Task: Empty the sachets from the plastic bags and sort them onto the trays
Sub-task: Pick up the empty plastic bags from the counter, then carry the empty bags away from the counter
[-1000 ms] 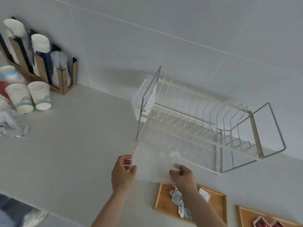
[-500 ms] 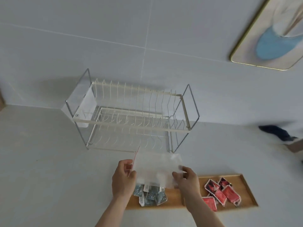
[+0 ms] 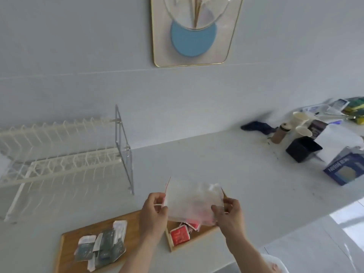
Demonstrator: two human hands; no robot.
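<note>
- Right now your left hand (image 3: 154,208) pinches the left edge of the clear plastic bag (image 3: 194,201), thumb and fingers curled onto the film; your right hand (image 3: 229,210) does the same at the right edge. Each grip is closed on the bag, none of it slack.
- You hold the bag stretched between both hands, just above the tabletop (image 3: 226,164), probably to keep the mouth under control so sachets leave where you want them.
- Its lower edge hangs directly over the right tray (image 3: 197,240), which suggests this bag's load belongs there. A reddish blur shows through the film; whether sachets remain inside, I cannot tell.
- Red sachets (image 3: 179,235) already lie on that tray, at about 6 o'clock from the bag.
- Dark grey and white sachets (image 3: 102,246) sit heaped on the left tray (image 3: 72,238), at about 8 o'clock from the bag, so the colours are kept apart by tray.
- At 10 o'clock stands the dish rack (image 3: 65,154), well apart from your work.
- At 2 o'clock, near the tabletop's far end, paper cups (image 3: 300,118), a black box (image 3: 303,148) and a blue carton (image 3: 346,168) sit clustered.
- Judging by the trays, sorting is well along; a careless tip could scatter red sachets off the tray's rim.
</note>
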